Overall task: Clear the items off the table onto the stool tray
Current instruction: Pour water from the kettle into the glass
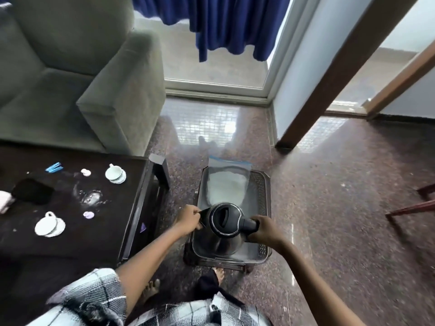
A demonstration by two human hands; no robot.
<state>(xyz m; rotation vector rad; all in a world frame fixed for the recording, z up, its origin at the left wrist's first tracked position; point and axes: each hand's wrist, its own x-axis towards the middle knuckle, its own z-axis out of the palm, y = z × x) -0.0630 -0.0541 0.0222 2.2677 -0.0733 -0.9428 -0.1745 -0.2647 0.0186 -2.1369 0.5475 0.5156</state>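
A steel kettle with a black lid (225, 228) is over the near end of the stool tray (263, 203); whether it rests on the tray I cannot tell. My right hand (263, 229) grips its black handle. My left hand (188, 221) holds its spout side. A clear zip bag of white powder (227, 182) lies on the tray's far half. On the dark table (77, 234) at left remain two white cup-and-saucer sets (115, 174) (50, 225), a black cloth (33, 190), blue clips (54, 167), two small pale lids (86, 172) (88, 214) and spilled powder (91, 197).
A grey armchair (77, 67) stands behind the table. A black box (160, 169) sits at the table's far right corner. Glass door and blue curtain (223, 24) lie ahead. A wooden door frame (334, 76) and red chair legs (416, 205) are to the right. My bare feet (150, 290) are below.
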